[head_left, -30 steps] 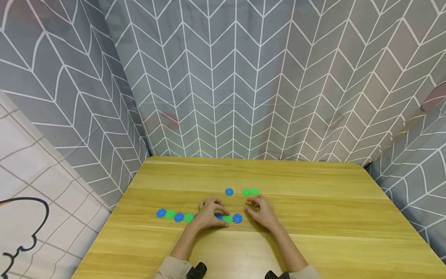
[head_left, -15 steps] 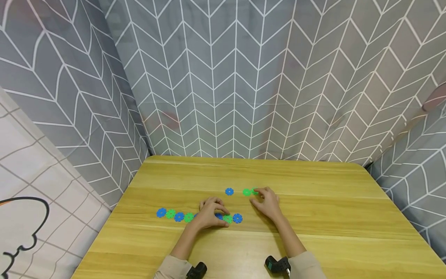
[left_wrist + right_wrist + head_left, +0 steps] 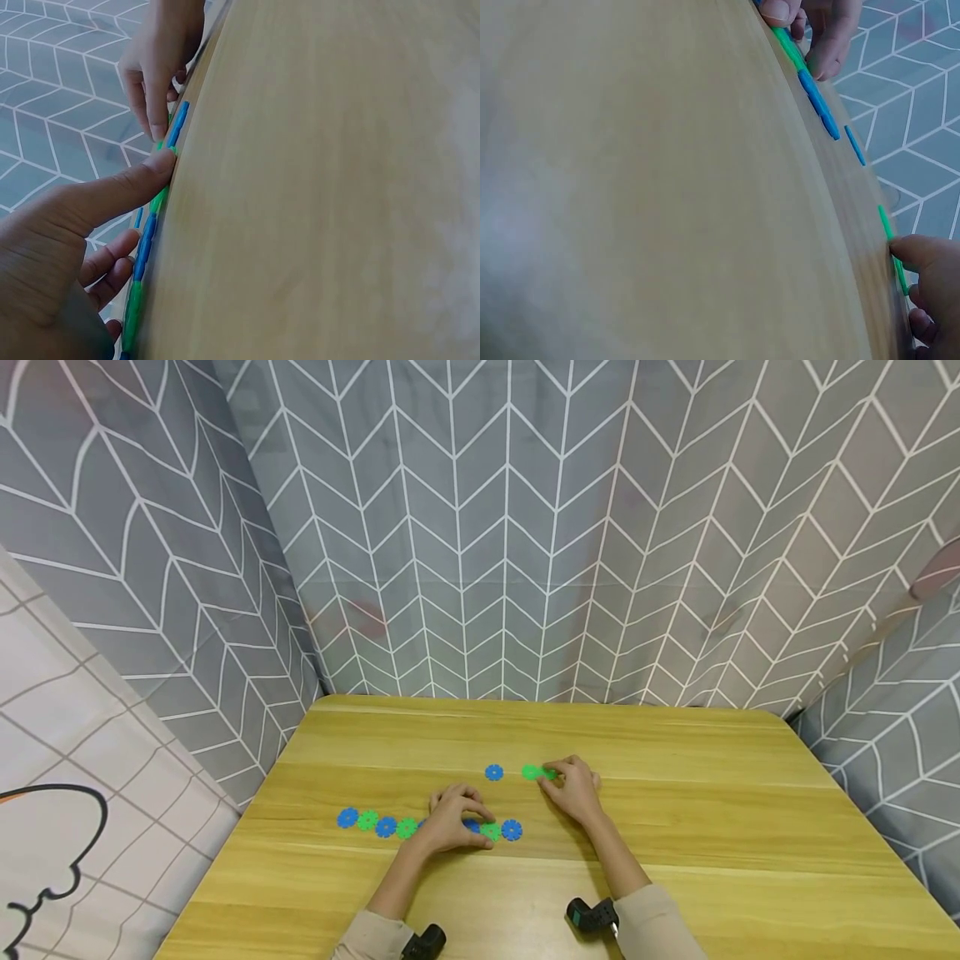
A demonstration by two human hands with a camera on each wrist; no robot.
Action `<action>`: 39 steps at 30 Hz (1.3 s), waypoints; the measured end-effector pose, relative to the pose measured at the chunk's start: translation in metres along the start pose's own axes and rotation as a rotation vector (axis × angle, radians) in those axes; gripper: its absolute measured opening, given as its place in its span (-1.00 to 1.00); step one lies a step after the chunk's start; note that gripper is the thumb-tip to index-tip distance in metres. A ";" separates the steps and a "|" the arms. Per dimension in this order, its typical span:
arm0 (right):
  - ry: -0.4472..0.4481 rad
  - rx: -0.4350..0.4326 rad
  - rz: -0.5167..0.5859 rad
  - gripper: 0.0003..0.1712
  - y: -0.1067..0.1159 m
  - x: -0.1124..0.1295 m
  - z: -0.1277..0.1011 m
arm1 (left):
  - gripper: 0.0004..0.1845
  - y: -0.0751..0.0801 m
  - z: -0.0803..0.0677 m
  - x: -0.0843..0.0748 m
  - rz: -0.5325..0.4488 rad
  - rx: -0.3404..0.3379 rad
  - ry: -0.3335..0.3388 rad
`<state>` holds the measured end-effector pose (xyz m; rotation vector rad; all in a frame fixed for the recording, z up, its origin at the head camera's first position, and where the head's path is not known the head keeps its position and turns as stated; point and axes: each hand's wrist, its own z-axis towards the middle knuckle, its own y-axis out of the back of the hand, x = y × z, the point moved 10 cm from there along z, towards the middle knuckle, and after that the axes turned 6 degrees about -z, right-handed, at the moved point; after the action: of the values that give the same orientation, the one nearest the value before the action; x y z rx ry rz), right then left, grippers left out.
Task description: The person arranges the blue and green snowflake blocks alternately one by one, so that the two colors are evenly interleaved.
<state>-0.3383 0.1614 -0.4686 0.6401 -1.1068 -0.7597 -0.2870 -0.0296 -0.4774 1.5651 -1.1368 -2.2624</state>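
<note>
A wooden table point(image 3: 675, 827) is carrying the work, and along its near middle a row of flat snowflake discs point(image 3: 386, 826) is running in alternating blue and green from the left end to a blue end disc point(image 3: 512, 830). Judging by how things lie, most of the joining is already done: seven or so discs are sitting in the row, while three loose ones are waiting farther back, so a short stretch is left.

The left hand point(image 3: 448, 820) is lying over the row's right part, fingers curled down onto the discs and pressing them flat. The right hand point(image 3: 574, 787) is reaching to the loose green pair point(image 3: 534, 772), its fingertips pinching the right-hand one of the two; a single blue disc point(image 3: 493, 772) is lying just beside them, untouched.

The head view is giving the layout and the count, but the hands are hiding what they cover. The left wrist view is looking edge-on along the row point(image 3: 150, 225) and is showing the thumb point(image 3: 139, 184) bearing on a green disc. The right wrist view is showing the green disc point(image 3: 892, 251) under a fingertip point(image 3: 919, 251), lying flat on the wood and not lifted
</note>
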 end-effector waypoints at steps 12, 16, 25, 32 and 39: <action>0.047 0.020 -0.040 -0.69 -0.005 0.006 0.000 | -0.71 -0.001 0.001 0.003 0.002 -0.001 0.000; 0.033 0.010 -0.007 -0.78 -0.003 0.002 0.000 | -0.70 -0.002 0.001 0.003 0.001 0.003 0.005; -0.042 -0.016 -0.074 -0.55 0.007 -0.011 -0.004 | -0.70 -0.001 0.000 0.003 -0.006 0.001 0.001; -0.018 0.078 -0.013 -0.53 0.005 -0.015 -0.006 | -0.70 -0.002 0.000 0.002 -0.016 0.006 0.005; -0.016 0.138 0.067 -0.67 0.005 -0.018 -0.005 | -0.71 -0.001 0.000 0.001 -0.018 0.003 0.007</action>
<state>-0.3370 0.1797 -0.4760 0.7110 -1.1967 -0.6354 -0.2876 -0.0298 -0.4786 1.5892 -1.1297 -2.2661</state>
